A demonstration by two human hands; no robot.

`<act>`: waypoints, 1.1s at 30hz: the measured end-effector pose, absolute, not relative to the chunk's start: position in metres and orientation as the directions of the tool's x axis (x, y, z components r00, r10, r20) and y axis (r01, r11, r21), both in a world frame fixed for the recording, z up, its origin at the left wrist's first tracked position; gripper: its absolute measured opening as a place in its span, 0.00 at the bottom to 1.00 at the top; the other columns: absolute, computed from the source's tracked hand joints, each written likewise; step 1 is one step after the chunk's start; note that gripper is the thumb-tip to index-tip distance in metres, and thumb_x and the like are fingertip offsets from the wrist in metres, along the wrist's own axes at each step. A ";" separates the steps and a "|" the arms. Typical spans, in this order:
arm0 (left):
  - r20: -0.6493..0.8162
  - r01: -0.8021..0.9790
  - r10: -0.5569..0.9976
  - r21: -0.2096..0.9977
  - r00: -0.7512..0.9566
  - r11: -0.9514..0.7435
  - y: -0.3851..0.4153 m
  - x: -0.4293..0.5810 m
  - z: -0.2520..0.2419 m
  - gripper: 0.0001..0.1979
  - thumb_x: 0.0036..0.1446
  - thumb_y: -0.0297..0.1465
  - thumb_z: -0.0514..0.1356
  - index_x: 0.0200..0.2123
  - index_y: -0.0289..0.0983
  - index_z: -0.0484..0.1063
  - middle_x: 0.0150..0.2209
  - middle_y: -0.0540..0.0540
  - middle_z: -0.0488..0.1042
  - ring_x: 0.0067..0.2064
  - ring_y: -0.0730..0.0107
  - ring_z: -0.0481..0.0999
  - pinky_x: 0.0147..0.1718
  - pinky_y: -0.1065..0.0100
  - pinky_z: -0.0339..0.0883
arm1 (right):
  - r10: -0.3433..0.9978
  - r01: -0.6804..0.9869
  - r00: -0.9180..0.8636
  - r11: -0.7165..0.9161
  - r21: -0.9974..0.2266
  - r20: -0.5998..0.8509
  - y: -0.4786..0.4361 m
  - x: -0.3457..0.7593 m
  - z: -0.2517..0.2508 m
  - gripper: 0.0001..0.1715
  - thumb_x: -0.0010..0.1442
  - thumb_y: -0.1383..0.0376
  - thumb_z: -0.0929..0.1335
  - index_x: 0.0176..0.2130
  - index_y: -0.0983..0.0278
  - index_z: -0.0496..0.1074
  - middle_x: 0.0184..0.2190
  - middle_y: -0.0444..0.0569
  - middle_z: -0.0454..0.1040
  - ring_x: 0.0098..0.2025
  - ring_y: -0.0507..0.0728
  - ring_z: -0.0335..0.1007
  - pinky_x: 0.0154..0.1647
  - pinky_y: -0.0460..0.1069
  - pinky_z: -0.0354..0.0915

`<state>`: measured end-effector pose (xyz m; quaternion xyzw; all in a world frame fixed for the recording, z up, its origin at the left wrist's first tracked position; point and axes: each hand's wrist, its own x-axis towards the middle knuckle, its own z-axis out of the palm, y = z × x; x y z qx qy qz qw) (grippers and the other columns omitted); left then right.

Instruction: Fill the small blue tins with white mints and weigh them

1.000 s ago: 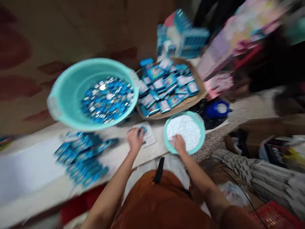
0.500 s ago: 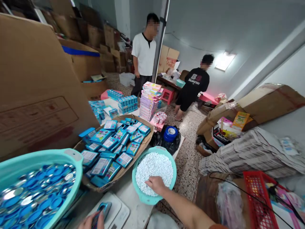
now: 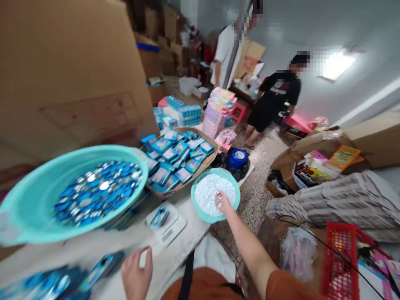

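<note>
My right hand is in a turquoise basin of small white pellets, with its fingers curled around some of them. Nothing is in my left hand, its thumb and fingers apart over the table by the lower edge. A blue tin with a hole in its end lies on a white scale, between my two hands. Left of my left hand, more blue tins lie on the table, blurred by motion.
A large turquoise tub holds blue and silver lids. Behind it stands a cardboard tray full of blue tins. Blue tape rests on a black bag. Pink boxes are stacked further back. Two people stand beyond the table.
A blue tin that was in my left hand now lies on the scale, and that hand has opened. My right hand has turned and closed around pellets. The view has shifted.
</note>
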<state>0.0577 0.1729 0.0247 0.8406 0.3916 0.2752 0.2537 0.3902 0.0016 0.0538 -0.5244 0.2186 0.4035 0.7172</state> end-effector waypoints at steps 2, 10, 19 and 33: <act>0.226 0.547 0.815 0.644 0.533 -0.536 0.163 0.050 0.029 0.09 0.55 0.40 0.54 0.32 0.43 0.71 0.31 0.47 0.75 0.38 0.55 0.74 0.42 0.53 0.65 | 0.375 -0.831 0.547 0.129 -0.542 -0.749 0.001 0.390 0.057 0.16 0.57 0.62 0.63 0.21 0.62 0.56 0.10 0.34 0.52 0.10 0.44 0.45 0.11 0.38 0.45; 0.067 0.590 0.850 0.691 0.522 -0.417 0.144 0.043 0.036 0.09 0.61 0.35 0.53 0.35 0.40 0.71 0.35 0.44 0.74 0.41 0.60 0.70 0.45 0.58 0.62 | 0.476 -0.841 0.530 0.191 -0.506 -0.702 0.034 0.373 0.054 0.09 0.58 0.62 0.61 0.27 0.62 0.61 0.15 0.36 0.61 0.12 0.44 0.51 0.09 0.39 0.45; 0.030 0.580 0.861 0.728 0.507 -0.366 0.157 0.039 0.031 0.08 0.61 0.34 0.53 0.35 0.40 0.71 0.35 0.45 0.74 0.42 0.59 0.69 0.45 0.59 0.62 | 0.331 -0.861 0.469 0.377 -0.341 -0.819 0.053 0.371 0.053 0.15 0.64 0.68 0.54 0.26 0.61 0.57 0.16 0.37 0.59 0.16 0.45 0.57 0.13 0.37 0.54; -0.050 0.594 0.855 0.741 0.516 -0.314 0.182 0.059 0.034 0.08 0.62 0.35 0.53 0.37 0.40 0.71 0.38 0.45 0.74 0.44 0.60 0.69 0.46 0.59 0.62 | 0.467 -0.897 0.440 0.279 -0.344 -0.767 0.174 0.294 0.047 0.19 0.67 0.62 0.55 0.25 0.62 0.57 0.17 0.38 0.60 0.17 0.45 0.56 0.13 0.38 0.52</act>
